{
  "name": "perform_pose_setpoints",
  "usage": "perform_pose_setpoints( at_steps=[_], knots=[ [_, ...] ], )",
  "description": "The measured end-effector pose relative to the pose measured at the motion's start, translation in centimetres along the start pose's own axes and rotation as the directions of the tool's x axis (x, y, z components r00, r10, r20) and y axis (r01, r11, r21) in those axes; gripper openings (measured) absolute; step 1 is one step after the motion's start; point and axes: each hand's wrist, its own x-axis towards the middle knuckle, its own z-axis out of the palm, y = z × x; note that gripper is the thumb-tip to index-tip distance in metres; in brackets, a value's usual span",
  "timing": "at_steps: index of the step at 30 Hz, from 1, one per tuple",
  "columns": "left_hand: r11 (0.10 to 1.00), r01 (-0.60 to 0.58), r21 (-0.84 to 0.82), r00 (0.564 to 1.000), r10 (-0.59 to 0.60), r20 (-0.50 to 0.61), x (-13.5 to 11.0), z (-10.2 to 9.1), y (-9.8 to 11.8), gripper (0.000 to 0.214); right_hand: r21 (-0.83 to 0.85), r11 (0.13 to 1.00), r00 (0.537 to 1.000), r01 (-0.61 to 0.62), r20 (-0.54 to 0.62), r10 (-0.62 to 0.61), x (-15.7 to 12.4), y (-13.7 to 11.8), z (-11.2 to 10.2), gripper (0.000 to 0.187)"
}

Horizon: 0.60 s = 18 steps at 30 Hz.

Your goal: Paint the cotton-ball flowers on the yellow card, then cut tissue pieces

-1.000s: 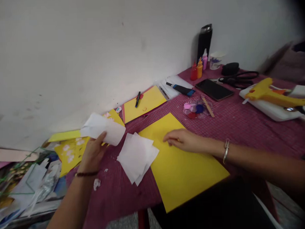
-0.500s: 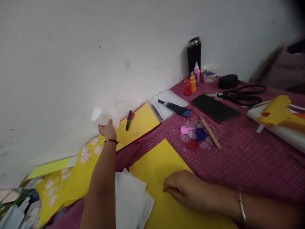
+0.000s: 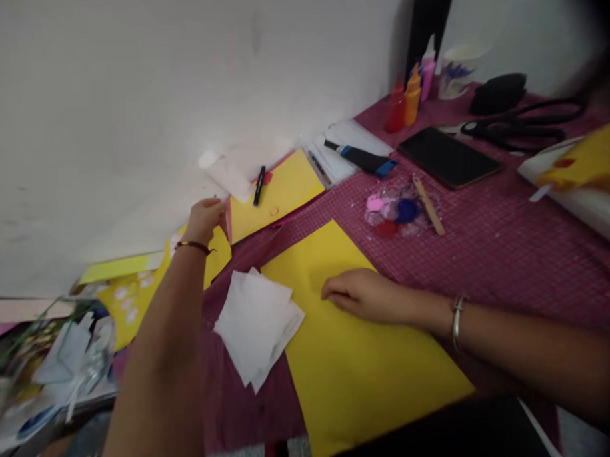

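My left hand [image 3: 207, 220] reaches to the wall side, just beside the left edge of a yellow sheet. Its fingers are partly in view, apart, with nothing seen in them. A white paper roll [image 3: 228, 178] lies against the wall just beyond it. My right hand [image 3: 360, 294] rests on a large yellow sheet [image 3: 360, 380], fingers curled in and nothing showing in them. Between my arms, white paper squares [image 3: 255, 320] lie in a loose stack, partly over the yellow sheet. Behind my left arm is a yellow sheet with pale painted blossoms [image 3: 127, 305].
A black marker [image 3: 259, 185] lies on another yellow sheet [image 3: 293, 189]. Paint blobs in a clear palette [image 3: 404, 212], a wooden stick [image 3: 428, 205], a phone [image 3: 450, 157], scissors [image 3: 526, 121], paint bottles [image 3: 395, 109] and a yellow glue gun [image 3: 587, 158] are spread rightward.
My left hand has come off the white roll, which now lies by the wall, and moved slightly down. The view has tilted downward. My right hand stays on the yellow sheet.
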Motion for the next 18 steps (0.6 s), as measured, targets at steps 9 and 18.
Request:
perform_pose_setpoints(
  at_steps=[9, 18],
  knots=[
    [0.681, -0.536, 0.498, 0.768, 0.148, 0.623, -16.2, -8.2, -0.7, 0.016, -0.107, 0.994, 1.000, 0.002, -0.026, -0.005, -0.1, -0.5, 0.0, 0.029],
    [0.634, -0.528, 0.565, 0.848, 0.364, 0.385, -15.8, -6.3, -4.8, 0.043, -0.217, 0.976, 0.997, -0.008, 0.079, 0.025, 0.2, -2.3, -1.2, 0.029]
  ],
)
